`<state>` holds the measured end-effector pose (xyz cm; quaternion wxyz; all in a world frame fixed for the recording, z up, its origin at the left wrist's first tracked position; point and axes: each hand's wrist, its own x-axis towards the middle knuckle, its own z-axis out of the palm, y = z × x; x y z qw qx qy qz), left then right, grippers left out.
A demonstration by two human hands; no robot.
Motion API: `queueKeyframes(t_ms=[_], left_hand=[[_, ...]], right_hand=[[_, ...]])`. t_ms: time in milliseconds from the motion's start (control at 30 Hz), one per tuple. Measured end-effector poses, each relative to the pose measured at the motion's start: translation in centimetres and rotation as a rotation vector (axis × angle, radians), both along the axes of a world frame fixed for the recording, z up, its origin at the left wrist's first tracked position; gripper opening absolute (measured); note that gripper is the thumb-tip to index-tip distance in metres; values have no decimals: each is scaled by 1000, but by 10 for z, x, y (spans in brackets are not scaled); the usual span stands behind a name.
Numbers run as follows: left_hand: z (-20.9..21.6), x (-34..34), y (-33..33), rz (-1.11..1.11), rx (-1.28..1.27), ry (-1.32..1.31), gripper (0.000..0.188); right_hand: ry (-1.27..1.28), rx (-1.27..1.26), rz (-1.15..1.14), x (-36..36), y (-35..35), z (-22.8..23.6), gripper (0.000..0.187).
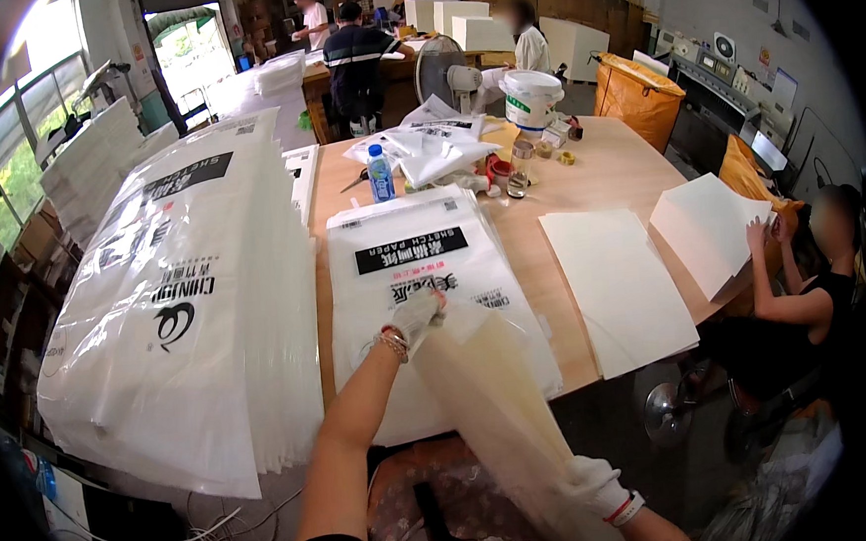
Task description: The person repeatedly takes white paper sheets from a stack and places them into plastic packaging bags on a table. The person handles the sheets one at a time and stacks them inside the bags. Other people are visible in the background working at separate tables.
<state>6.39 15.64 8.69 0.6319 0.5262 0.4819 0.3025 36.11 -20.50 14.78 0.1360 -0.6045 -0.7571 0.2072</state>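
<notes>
Gloved, my right hand (597, 487) grips the near end of a translucent plastic bag (496, 405). Beyond it, my left hand (418, 316) pinches the bag's far end over the printed bag stack (423, 261) on the bench (596, 176).

Head-worn fisheye looks steeply down, close over the table (601, 176).

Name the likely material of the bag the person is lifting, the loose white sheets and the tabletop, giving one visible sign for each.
The bag: thin plastic film, probably; translucent, glossy, and it sags between the left hand and right hand.
White sheets: paper, apparently; matte, opaque, lying flat with crisp edges.
Tabletop: wood or wood-look board; pale tan, smooth, satin.
</notes>
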Motion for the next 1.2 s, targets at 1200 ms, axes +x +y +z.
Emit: queueKeyframes(t_ms=[1200], left_hand=[[-42,-84,-464,251,245,523,31]], right_hand=[[360,155,-247,2,-141,-54,18]])
